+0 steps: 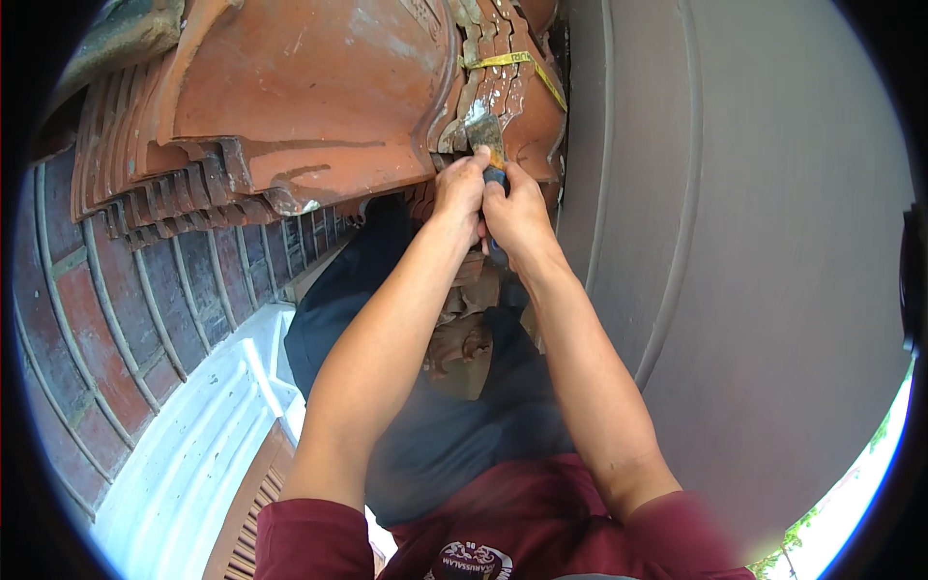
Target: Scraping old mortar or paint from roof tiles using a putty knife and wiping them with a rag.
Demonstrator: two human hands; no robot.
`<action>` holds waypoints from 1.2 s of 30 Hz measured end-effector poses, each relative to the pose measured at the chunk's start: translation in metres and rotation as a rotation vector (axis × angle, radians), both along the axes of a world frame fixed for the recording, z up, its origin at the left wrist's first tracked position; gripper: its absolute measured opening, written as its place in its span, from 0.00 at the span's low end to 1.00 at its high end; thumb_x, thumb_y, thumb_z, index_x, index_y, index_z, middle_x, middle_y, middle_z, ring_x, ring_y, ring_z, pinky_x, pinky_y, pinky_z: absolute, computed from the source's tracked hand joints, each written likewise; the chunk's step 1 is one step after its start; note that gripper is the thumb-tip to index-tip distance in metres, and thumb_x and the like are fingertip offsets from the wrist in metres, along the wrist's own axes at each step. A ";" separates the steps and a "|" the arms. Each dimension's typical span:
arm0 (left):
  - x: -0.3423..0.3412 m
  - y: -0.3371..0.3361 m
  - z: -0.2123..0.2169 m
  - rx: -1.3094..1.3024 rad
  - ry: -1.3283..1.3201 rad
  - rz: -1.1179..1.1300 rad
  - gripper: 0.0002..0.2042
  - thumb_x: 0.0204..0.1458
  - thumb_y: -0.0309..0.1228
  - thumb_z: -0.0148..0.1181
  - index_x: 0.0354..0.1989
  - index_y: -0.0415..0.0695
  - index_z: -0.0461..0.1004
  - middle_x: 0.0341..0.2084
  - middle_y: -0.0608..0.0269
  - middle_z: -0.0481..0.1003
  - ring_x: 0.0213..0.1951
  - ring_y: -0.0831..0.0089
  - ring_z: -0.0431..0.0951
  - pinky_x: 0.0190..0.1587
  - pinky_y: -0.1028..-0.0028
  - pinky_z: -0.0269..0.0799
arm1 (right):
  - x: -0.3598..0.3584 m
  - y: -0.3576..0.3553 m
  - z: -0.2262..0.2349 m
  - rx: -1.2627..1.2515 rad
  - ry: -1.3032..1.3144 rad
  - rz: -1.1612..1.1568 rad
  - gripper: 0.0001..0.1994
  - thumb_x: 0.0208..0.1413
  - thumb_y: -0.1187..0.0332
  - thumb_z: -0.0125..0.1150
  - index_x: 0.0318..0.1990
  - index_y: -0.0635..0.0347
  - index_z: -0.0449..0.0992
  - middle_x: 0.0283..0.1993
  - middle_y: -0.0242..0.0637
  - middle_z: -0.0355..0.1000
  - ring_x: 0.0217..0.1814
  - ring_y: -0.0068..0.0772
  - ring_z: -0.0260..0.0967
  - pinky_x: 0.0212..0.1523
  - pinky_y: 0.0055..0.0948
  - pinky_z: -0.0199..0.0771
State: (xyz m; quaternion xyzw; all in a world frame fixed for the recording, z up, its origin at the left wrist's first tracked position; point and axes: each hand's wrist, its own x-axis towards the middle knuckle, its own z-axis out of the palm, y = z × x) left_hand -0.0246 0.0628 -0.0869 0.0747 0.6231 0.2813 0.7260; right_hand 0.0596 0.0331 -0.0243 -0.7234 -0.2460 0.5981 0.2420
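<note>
Both my hands hold a small scraper with a worn metal blade and a blue handle. My left hand pinches it where the blade meets the handle. My right hand wraps the handle from the right. The blade tip rests against the edges of a stack of terracotta roof tiles, in the gap between two tiles. A yellow strap runs across the stack just above the blade. My forearms hide the lower end of the handle.
A smooth grey wall with raised mouldings fills the right side. A red brick wall and a white ledge lie at the left. Below my arms are my dark trousers and maroon shirt.
</note>
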 end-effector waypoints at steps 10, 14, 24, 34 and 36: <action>0.002 -0.011 0.005 0.113 0.076 -0.025 0.10 0.62 0.37 0.56 0.41 0.42 0.72 0.26 0.65 0.73 0.25 0.76 0.72 0.24 0.72 0.69 | -0.002 -0.009 -0.012 0.121 -0.131 -0.007 0.16 0.58 0.71 0.48 0.52 0.71 0.69 0.35 0.56 0.77 0.27 0.48 0.77 0.29 0.41 0.78; 0.004 -0.011 0.004 0.162 0.028 -0.058 0.10 0.62 0.35 0.55 0.44 0.41 0.72 0.29 0.63 0.74 0.27 0.75 0.73 0.25 0.72 0.70 | 0.004 -0.005 -0.016 0.041 0.019 -0.101 0.18 0.58 0.69 0.50 0.54 0.71 0.70 0.37 0.56 0.77 0.31 0.49 0.78 0.34 0.40 0.79; 0.020 -0.030 0.002 0.385 0.251 -0.017 0.23 0.61 0.28 0.55 0.64 0.39 0.65 0.42 0.53 0.76 0.38 0.71 0.76 0.41 0.71 0.73 | 0.013 -0.031 -0.005 0.180 -0.003 -0.082 0.17 0.60 0.70 0.48 0.53 0.68 0.71 0.32 0.47 0.76 0.23 0.34 0.75 0.21 0.35 0.76; 0.012 -0.010 0.004 0.319 -0.026 -0.072 0.30 0.60 0.27 0.57 0.72 0.45 0.56 0.31 0.64 0.74 0.26 0.82 0.70 0.26 0.78 0.70 | 0.008 -0.011 -0.004 0.207 -0.154 -0.047 0.14 0.59 0.71 0.47 0.47 0.72 0.68 0.29 0.52 0.75 0.17 0.39 0.74 0.16 0.35 0.74; 0.009 -0.013 -0.011 0.375 0.008 -0.055 0.30 0.61 0.28 0.57 0.71 0.44 0.57 0.36 0.60 0.77 0.33 0.79 0.74 0.36 0.77 0.73 | 0.009 -0.009 0.009 0.188 -0.284 0.112 0.14 0.56 0.70 0.49 0.47 0.71 0.69 0.33 0.61 0.76 0.27 0.53 0.78 0.29 0.45 0.78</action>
